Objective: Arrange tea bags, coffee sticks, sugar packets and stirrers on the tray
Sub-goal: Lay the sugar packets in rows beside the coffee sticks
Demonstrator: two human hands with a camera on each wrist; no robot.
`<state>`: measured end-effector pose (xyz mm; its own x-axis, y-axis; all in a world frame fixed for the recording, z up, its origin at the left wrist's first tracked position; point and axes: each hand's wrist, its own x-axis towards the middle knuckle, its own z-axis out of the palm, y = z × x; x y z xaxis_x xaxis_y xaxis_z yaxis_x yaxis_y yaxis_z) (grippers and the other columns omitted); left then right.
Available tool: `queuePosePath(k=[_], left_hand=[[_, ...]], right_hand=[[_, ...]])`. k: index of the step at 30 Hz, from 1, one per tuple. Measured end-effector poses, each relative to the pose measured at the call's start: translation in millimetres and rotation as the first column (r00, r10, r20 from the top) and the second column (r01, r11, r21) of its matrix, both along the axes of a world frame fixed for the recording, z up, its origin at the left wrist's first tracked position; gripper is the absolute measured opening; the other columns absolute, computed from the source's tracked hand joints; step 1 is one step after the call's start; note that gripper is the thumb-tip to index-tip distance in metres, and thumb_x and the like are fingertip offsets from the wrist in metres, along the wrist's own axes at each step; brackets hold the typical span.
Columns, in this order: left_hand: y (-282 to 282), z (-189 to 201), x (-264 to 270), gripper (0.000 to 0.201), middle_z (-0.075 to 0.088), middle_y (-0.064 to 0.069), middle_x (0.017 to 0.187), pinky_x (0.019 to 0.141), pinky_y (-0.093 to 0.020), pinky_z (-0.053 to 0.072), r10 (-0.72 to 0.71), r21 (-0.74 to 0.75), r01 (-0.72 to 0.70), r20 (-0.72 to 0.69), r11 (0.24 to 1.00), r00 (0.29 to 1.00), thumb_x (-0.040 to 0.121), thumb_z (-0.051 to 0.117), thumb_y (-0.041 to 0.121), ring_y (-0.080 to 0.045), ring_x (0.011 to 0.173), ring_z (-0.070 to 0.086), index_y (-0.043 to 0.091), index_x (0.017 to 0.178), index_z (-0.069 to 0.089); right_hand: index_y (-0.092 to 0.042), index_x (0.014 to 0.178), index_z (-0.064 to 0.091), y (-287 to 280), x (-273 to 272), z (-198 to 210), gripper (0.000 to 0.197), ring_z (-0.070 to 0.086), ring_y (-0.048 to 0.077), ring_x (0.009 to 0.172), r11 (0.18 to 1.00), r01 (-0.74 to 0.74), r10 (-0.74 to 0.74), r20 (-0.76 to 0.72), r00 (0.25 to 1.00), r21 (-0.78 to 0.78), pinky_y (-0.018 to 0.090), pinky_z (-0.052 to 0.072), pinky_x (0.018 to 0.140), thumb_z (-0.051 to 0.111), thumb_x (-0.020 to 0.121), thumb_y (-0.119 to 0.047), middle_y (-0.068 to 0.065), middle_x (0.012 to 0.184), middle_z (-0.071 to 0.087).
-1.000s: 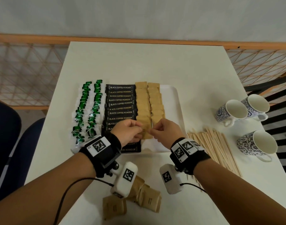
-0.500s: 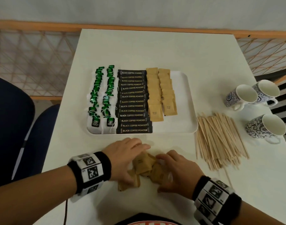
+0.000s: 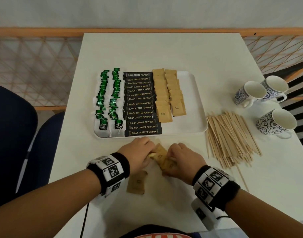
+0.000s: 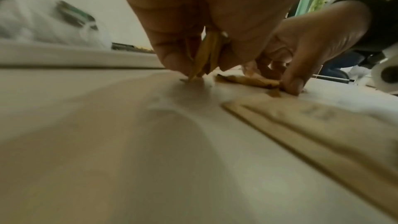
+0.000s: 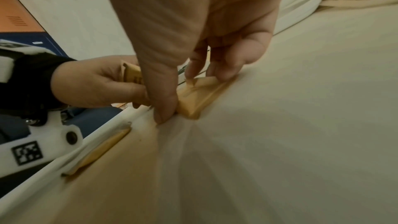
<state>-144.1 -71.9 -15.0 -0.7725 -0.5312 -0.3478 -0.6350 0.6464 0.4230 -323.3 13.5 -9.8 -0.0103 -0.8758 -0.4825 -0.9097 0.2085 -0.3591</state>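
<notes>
Head view first: we see both hands low on the white table [image 3: 164, 54], just off the near edge of the white tray [image 3: 197, 100]. Our left hand [image 3: 138, 152] pinches a brown sugar packet [image 4: 206, 52] between thumb and fingers, standing it on its edge against the table. Our right hand [image 3: 183, 159] has thumb and fingertips curled onto the loose sugar packets [image 5: 198, 96] lying flat beneath it, gripping them against the surface. One more packet [image 3: 136, 182] lies flat by the left wrist, nearer the table's front edge. On the tray, tea bags [image 3: 109, 100] with green tags fill two rows along its left edge, black coffee sticks [image 3: 140, 103] form a stacked column in the middle, and two columns of sugar packets [image 3: 169, 93] sit right of them; the strip along the tray's right edge is bare. Wooden stirrers [image 3: 231, 138] lie in a loose heap on the table just beside the tray's right near corner. Three patterned mugs [image 3: 267, 103] stand by the table's right edge.
</notes>
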Motion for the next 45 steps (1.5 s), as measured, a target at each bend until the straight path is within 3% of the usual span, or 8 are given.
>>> queuePosePath(k=[4,14,21,26,30,34,39,45], left_hand=[[-7,12,15,0.022,0.049,0.002,0.11,0.087,-0.032,0.042,0.053,0.05,-0.051,-0.052,0.997,0.997,0.093,0.043,0.017,-0.014,0.097,0.044,0.022,0.114,0.047],[16,6,36,0.072,0.041,0.007,0.117,0.086,-0.032,0.04,-0.19,0.099,0.17,0.266,0.981,0.945,0.068,0.074,0.054,-0.015,0.106,0.042,0.034,0.127,0.037],[21,5,21,0.041,0.043,0.002,0.119,0.087,-0.035,0.043,-0.202,0.076,0.189,0.216,0.979,0.955,0.082,0.064,0.045,-0.019,0.105,0.045,0.026,0.116,0.051],[21,1,13,0.044,0.054,0.005,0.11,0.078,-0.029,0.042,-0.101,0.232,0.065,0.15,0.971,0.984,0.085,0.064,0.042,-0.015,0.091,0.05,0.032,0.119,0.038],[13,-2,11,0.022,0.047,0.01,0.094,0.081,-0.035,0.046,-0.107,0.186,0.091,0.076,0.978,0.991,0.089,0.055,0.048,-0.015,0.089,0.051,0.038,0.083,0.036],[7,-3,0,0.032,0.036,0.009,0.12,0.088,-0.031,0.047,0.034,0.077,-0.025,-0.114,0.997,0.993,0.087,0.061,0.044,-0.009,0.105,0.044,0.025,0.11,0.05],[6,-2,-24,0.057,0.026,0.004,0.141,0.099,-0.03,0.041,0.001,0.018,0.0,-0.013,1.0,1.0,0.084,0.061,0.049,-0.016,0.127,0.034,0.02,0.129,0.043],[2,-6,-41,0.072,0.038,0.0,0.136,0.103,-0.034,0.038,0.054,0.064,-0.055,0.01,0.996,0.998,0.08,0.067,0.043,-0.02,0.125,0.037,0.025,0.138,0.029]], right_hand=[[-0.036,0.124,0.036,2,-5,-1,0.074,0.052,0.01,0.096,0.998,0.054,-0.054,0.02,0.998,0.016,0.026,0.044,0.075,0.073,0.065,-0.06,-0.012,0.119,0.049],[-0.037,0.1,0.043,-2,-6,0,0.06,0.048,0.008,0.087,0.994,0.098,-0.097,-0.024,0.995,0.057,0.026,0.04,0.069,0.077,0.057,-0.062,-0.015,0.097,0.046],[-0.031,0.087,0.048,-3,-7,7,0.047,0.049,0.011,0.08,0.987,0.085,-0.08,-0.036,0.996,0.135,0.025,0.036,0.062,0.078,0.06,-0.054,-0.011,0.086,0.052],[-0.025,0.094,0.063,1,-16,4,0.026,0.055,0.013,0.088,0.987,0.111,-0.125,0.125,0.984,0.112,0.025,0.043,0.072,0.075,0.072,-0.033,-0.008,0.089,0.061],[-0.02,0.104,0.065,2,-27,5,0.027,0.055,0.01,0.089,0.981,0.158,-0.184,0.308,0.933,0.109,0.022,0.046,0.078,0.056,0.082,-0.008,-0.016,0.09,0.059],[-0.017,0.095,0.069,-8,-34,2,0.031,0.06,0.012,0.086,0.964,0.258,-0.262,0.356,0.897,0.059,0.025,0.052,0.077,0.047,0.081,0.001,-0.014,0.092,0.064],[-0.021,0.09,0.07,-14,-28,-4,0.019,0.061,0.015,0.072,0.958,0.28,-0.285,0.331,0.9,0.063,0.027,0.053,0.069,0.055,0.084,-0.011,-0.003,0.075,0.066],[-0.022,0.086,0.071,-15,-34,-10,0.016,0.07,0.024,0.072,0.824,0.541,-0.538,0.529,0.656,0.167,0.039,0.059,0.074,0.057,0.092,-0.02,0.007,0.08,0.072]])
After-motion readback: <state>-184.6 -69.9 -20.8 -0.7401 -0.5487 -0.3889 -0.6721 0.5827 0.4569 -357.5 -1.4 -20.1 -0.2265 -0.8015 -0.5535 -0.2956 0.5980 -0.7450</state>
